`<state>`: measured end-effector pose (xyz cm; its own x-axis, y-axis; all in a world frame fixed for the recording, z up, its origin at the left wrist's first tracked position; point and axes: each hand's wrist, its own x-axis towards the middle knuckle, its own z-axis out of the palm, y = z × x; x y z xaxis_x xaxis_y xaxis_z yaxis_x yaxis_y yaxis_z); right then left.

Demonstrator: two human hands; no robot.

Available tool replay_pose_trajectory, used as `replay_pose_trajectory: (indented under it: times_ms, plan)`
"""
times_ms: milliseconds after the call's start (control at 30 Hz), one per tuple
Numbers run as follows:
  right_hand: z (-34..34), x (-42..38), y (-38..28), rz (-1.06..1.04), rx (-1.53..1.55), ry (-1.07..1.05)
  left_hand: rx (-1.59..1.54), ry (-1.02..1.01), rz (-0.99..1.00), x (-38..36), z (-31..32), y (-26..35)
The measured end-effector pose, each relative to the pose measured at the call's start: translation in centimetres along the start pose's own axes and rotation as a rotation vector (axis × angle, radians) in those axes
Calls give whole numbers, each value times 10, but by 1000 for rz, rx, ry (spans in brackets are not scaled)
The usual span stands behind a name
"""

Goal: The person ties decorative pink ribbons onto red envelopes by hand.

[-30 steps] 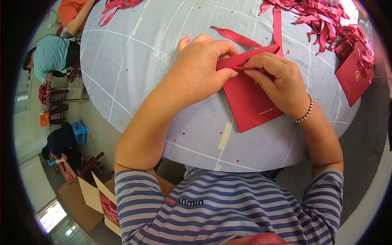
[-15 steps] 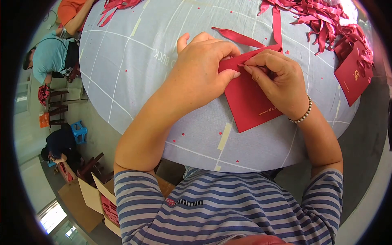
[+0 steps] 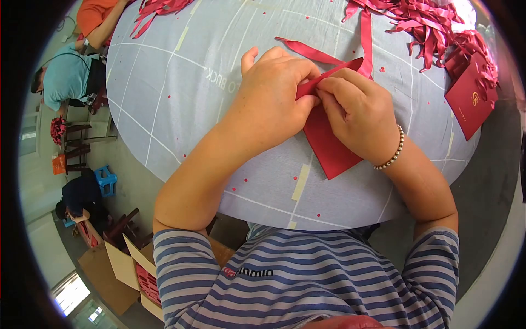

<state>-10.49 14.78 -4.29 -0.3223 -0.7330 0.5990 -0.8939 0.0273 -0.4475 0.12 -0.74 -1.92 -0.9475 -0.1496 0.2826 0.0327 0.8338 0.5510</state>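
Note:
A small dark-red paper bag (image 3: pixel 332 148) lies tilted over the cloth-covered table, its upper edge bent up between my hands. My left hand (image 3: pixel 274 93) pinches that edge from the left, thumb below and fingers above. From the right, my right hand (image 3: pixel 359 112) closes thumb and forefinger close to the left thumb; what is between these fingertips is too small to make out. A red ribbon (image 3: pixel 366 41) runs from the bag's top edge toward the far side, and a pointed ribbon end (image 3: pixel 307 50) lies on the cloth behind my left hand.
A heap of red ribbons (image 3: pixel 427 33) and another red bag with gold print (image 3: pixel 472 107) lie at the right. More ribbons (image 3: pixel 159 6) are at the far left edge. Small red dots are scattered over the tablecloth (image 3: pixel 164 120). An open carton (image 3: pixel 129 266) stands on the left; people work beyond.
My right hand has moved slightly left and turned, fingertips now closer to my left thumb. The bag's top edge is bent further and its printed text is now covered.

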Motion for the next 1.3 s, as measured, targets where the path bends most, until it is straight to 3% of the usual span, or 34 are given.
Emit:
replay_pose_trajectory:
  times_ms: [100,200,300,367,467,500,567,767,867,933,967,1033,1167,1300]
  plan:
    - [-4,3,-5,15,-62,-49,-1,4,-7,0,1,-2]
    - [-11,4,-1,118,135,-99,27,11,-7,0,0,-2]
    - [-17,5,7,36,102,-127,-4,16,35,0,-2,0]
    - [-21,9,5,-43,-130,-40,30,64,108,0,-3,3]
    - [-32,27,1,-90,-190,32,25,108,129,-1,-6,6]
    - [-37,25,6,-82,-138,-91,27,112,135,-1,-6,8]
    - [-42,24,8,-104,-134,-105,-24,146,28,0,-6,12]
    - [-41,25,-3,-141,-193,-81,82,255,175,1,-2,7]
    - [-50,32,-2,-63,-92,-162,88,253,242,1,0,5]
    - [-60,39,6,118,228,-417,115,261,261,1,1,7]
    - [-62,42,11,268,387,-442,138,267,277,1,1,8]
    - [-69,60,6,422,168,-502,145,281,304,1,2,9]
    - [-55,70,27,240,131,-689,255,279,345,0,1,11]
    - [-59,91,8,510,193,-835,267,282,350,0,1,11]
